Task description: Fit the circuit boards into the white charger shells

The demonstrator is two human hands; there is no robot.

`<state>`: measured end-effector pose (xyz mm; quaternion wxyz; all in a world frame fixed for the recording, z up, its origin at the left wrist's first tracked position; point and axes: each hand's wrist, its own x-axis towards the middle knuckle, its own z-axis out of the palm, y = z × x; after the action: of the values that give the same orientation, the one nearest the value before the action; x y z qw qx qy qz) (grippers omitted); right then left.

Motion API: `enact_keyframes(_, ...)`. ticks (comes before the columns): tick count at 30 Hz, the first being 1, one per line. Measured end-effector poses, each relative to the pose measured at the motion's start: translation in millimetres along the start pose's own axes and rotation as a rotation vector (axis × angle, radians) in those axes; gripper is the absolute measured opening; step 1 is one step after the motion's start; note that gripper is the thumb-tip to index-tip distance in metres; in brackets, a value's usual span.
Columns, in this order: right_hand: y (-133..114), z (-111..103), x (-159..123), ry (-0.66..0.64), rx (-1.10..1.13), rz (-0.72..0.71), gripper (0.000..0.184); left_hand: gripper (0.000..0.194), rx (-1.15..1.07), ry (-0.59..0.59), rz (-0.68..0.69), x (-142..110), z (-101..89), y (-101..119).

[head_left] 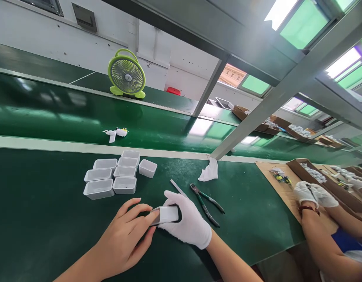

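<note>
Low in the middle of the head view, my gloved right hand (188, 221) grips a small white plastic box (169, 214) between thumb and fingers. My bare left hand (130, 233) meets it from the left, fingertips at its open end and thumb below. Whatever the box holds inside is hidden. Beyond my left hand, several open white plastic boxes (125, 185) stand in rows, with one box (148, 168) apart on the right. Green-handled cutting pliers (206, 203) lie open to the right of my glove. A thin white strip (178, 188) rests just behind it.
A crumpled white cloth (209, 170) lies by the metal post (218, 147). White parts (116, 134) sit on the green belt (157, 125) behind the table edge. A green fan (127, 74) stands farther back. At right, a co-worker's gloved hands (314, 194) work over cardboard beside a parts box (304, 172).
</note>
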<state>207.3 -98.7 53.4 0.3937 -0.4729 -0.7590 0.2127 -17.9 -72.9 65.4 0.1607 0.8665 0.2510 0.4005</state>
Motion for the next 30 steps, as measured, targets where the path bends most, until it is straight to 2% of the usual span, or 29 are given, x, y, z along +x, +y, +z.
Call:
enact_keyframes(2, -0.1, -0.7, -0.7, 0.028, 0.018, 0.025, 0.073, 0.033, 0.010, 0.018, -0.001, 0.9, -0.2, -0.8)
enact_keyframes(5, 1.1, 0.0, 0.5, -0.005, -0.035, -0.007, 0.071, 0.033, 0.049, 0.013, 0.035, 1.3, -0.9, -0.8)
enact_keyframes(8, 1.1, 0.0, 3.5, -0.062, -0.081, -0.048, 0.067, 0.036, 0.140, -0.069, 0.057, 0.5, -1.2, -2.9)
enact_keyframes(10, -0.4, -2.4, 5.0, -0.081, -0.058, -0.035, 0.057, 0.040, 0.193, -0.143, 0.045, -0.2, -0.4, -5.9)
enact_keyframes(12, -2.8, -6.4, 5.4, -0.073, 0.045, 0.025, 0.046, 0.048, 0.197, -0.199, -0.003, -0.5, 0.9, -8.9)
enact_keyframes(14, -5.6, -10.1, 5.3, -0.069, 0.239, 0.137, 0.040, 0.054, 0.142, -0.222, -0.079, -0.2, 1.7, -10.4)
enact_keyframes(17, -9.3, -10.8, 6.2, -0.070, 0.538, 0.274, 0.035, 0.044, 0.001, -0.219, -0.142, 1.7, 0.8, -9.3)
enact_keyframes(21, -11.4, -5.4, 8.3, -0.062, 0.694, 0.226, 0.036, 0.038, -0.121, -0.171, -0.169, 2.4, -1.3, -7.1)
enact_keyframes(23, -11.8, -7.2, 8.6, -0.092, 0.565, 0.158, 0.039, 0.035, -0.129, -0.152, -0.195, 0.5, -0.5, -8.0)
enact_keyframes(26, -11.1, -22.5, 11.3, -0.161, 0.195, 0.054, 0.055, 0.030, -0.074, -0.144, -0.217, -2.8, 2.9, -10.9)
enact_keyframes(28, -6.0, -39.9, 18.0, -0.190, -0.003, 0.047, 0.062, 0.025, -0.019, -0.157, -0.197, -4.0, 5.2, -11.8)
enact_keyframes(30, 7.9, -59.9, 31.4, -0.180, -0.181, 0.110, 0.059, 0.021, 0.027, -0.178, -0.152, -4.9, 6.8, -11.4)
